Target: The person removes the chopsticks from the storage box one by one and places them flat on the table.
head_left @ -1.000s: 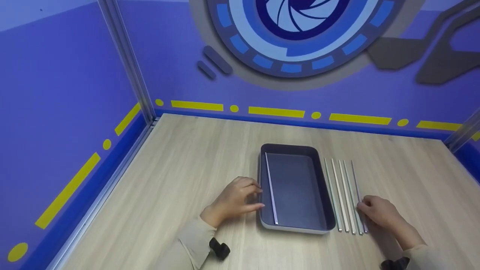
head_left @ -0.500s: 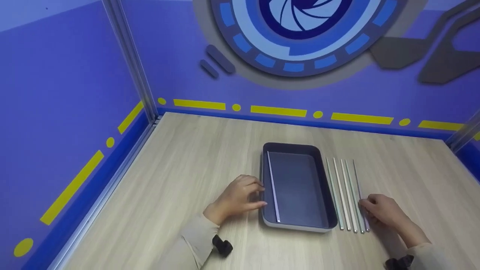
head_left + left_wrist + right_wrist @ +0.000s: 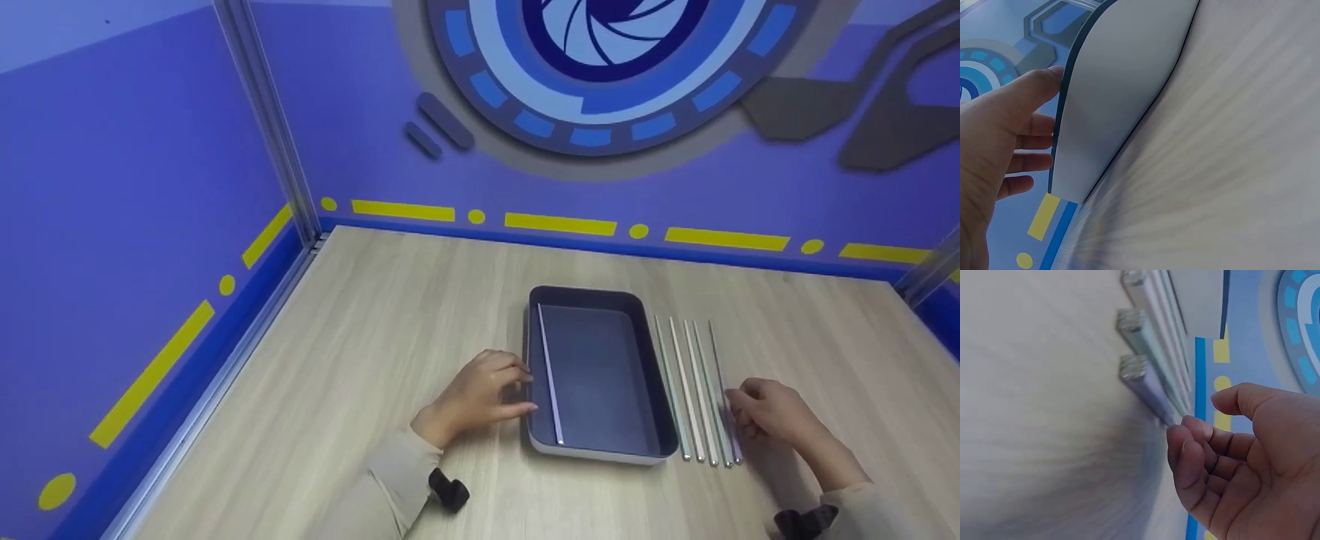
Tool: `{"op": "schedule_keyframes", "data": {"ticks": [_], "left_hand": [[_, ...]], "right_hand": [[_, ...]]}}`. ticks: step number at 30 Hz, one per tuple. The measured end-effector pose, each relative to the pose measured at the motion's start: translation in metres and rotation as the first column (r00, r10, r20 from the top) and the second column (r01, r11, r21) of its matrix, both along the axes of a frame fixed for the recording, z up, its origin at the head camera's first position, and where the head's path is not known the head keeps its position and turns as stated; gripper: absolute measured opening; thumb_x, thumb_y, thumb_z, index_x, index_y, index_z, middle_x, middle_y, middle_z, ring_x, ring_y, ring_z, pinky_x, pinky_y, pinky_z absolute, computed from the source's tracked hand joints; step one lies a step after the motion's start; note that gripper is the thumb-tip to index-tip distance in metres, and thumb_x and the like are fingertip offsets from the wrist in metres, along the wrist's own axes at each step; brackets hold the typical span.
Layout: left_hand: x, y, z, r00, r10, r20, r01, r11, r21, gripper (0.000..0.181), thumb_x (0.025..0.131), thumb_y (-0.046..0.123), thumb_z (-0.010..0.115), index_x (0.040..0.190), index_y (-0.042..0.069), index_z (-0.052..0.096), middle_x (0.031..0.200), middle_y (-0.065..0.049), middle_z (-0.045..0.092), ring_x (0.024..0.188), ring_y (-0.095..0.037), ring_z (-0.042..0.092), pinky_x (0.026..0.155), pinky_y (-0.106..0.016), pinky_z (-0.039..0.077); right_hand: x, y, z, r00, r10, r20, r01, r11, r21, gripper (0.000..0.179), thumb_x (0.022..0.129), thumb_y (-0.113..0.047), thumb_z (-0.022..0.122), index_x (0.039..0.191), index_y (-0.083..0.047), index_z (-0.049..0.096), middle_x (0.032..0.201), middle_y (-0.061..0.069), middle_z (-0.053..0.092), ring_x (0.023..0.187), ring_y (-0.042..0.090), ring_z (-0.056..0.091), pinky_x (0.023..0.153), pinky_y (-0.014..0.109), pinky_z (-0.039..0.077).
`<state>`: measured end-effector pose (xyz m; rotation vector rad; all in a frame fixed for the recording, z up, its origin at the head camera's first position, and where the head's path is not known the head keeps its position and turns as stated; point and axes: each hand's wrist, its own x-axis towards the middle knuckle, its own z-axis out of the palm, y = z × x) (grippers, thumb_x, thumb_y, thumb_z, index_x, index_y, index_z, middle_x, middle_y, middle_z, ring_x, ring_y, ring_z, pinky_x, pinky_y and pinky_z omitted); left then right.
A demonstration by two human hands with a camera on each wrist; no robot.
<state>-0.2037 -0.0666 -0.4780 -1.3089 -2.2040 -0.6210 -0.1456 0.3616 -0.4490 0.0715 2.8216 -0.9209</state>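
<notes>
A rectangular tray (image 3: 586, 453), dark inside and pale outside, stands on the table with one pale purple metal chopstick (image 3: 550, 375) lying along its left side. My left hand (image 3: 480, 390) is at the tray's left edge; in the left wrist view its thumb and fingertips lie along the dark rim (image 3: 1061, 107). Several square-ended chopsticks (image 3: 685, 390) in pale metallic tints lie side by side, right of the tray. The outermost is a purple chopstick (image 3: 1148, 385). My right hand (image 3: 772, 412) is beside it, fingertips right at its side, fingers bent and thumb apart.
The wooden table (image 3: 405, 300) is bordered at the back and left by blue panels (image 3: 150, 187) with yellow markings. A metal post (image 3: 274, 120) stands at the back left corner. Black straps (image 3: 448, 491) are on both wrists.
My right hand has shifted slightly up and away from the purple chopstick. The left hand stays at the tray's edge. The head view has drifted a little, and the chopsticks keep their places.
</notes>
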Motion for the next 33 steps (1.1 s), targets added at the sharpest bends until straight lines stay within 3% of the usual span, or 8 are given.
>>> {"op": "schedule_keyframes", "data": {"ticks": [5, 17, 24, 33], "left_hand": [[-0.001, 0.000, -0.002, 1.000, -0.006, 0.023, 0.006, 1.000, 0.017, 0.032, 0.080, 0.039, 0.075, 0.092, 0.009, 0.072, 0.096, 0.001, 0.068, 0.094, -0.016, 0.064, 0.092, -0.027, 0.048], [-0.001, 0.000, -0.003, 1.000, -0.014, 0.003, 0.014, 1.000, 0.024, 0.033, 0.080, 0.041, 0.074, 0.092, 0.011, 0.071, 0.096, 0.001, 0.068, 0.093, -0.015, 0.064, 0.092, -0.026, 0.048], [-0.002, 0.000, -0.003, 1.000, -0.020, -0.016, 0.021, 0.999, 0.028, 0.033, 0.080, 0.041, 0.074, 0.092, 0.010, 0.071, 0.095, 0.000, 0.068, 0.093, -0.016, 0.064, 0.091, -0.027, 0.049], [0.000, 0.000, -0.001, 1.000, -0.003, 0.016, 0.003, 1.000, 0.012, 0.032, 0.080, 0.040, 0.074, 0.093, 0.010, 0.072, 0.097, 0.001, 0.068, 0.095, -0.016, 0.064, 0.093, -0.027, 0.048]], "right_hand": [[0.001, -0.004, 0.007, 1.000, 0.016, -0.022, -0.016, 1.000, -0.002, 0.029, 0.098, -0.021, 0.049, 0.080, 0.000, 0.055, 0.062, 0.001, 0.056, 0.055, 0.012, 0.053, 0.048, 0.026, 0.047], [-0.002, -0.018, 0.024, 0.993, 0.068, -0.101, -0.068, 0.998, 0.002, 0.023, 0.099, -0.018, 0.050, 0.094, 0.004, 0.058, 0.073, 0.007, 0.060, 0.060, 0.013, 0.057, 0.051, 0.029, 0.053], [-0.006, -0.026, 0.032, 0.989, 0.078, -0.128, -0.078, 0.997, 0.002, 0.023, 0.099, -0.017, 0.049, 0.094, 0.004, 0.058, 0.076, 0.008, 0.062, 0.059, 0.009, 0.057, 0.051, 0.028, 0.053], [-0.011, -0.039, 0.039, 0.986, 0.076, -0.151, -0.074, 0.997, 0.019, 0.022, 0.099, -0.018, 0.050, 0.094, 0.002, 0.058, 0.076, 0.008, 0.062, 0.060, 0.011, 0.057, 0.049, 0.026, 0.050]]}}
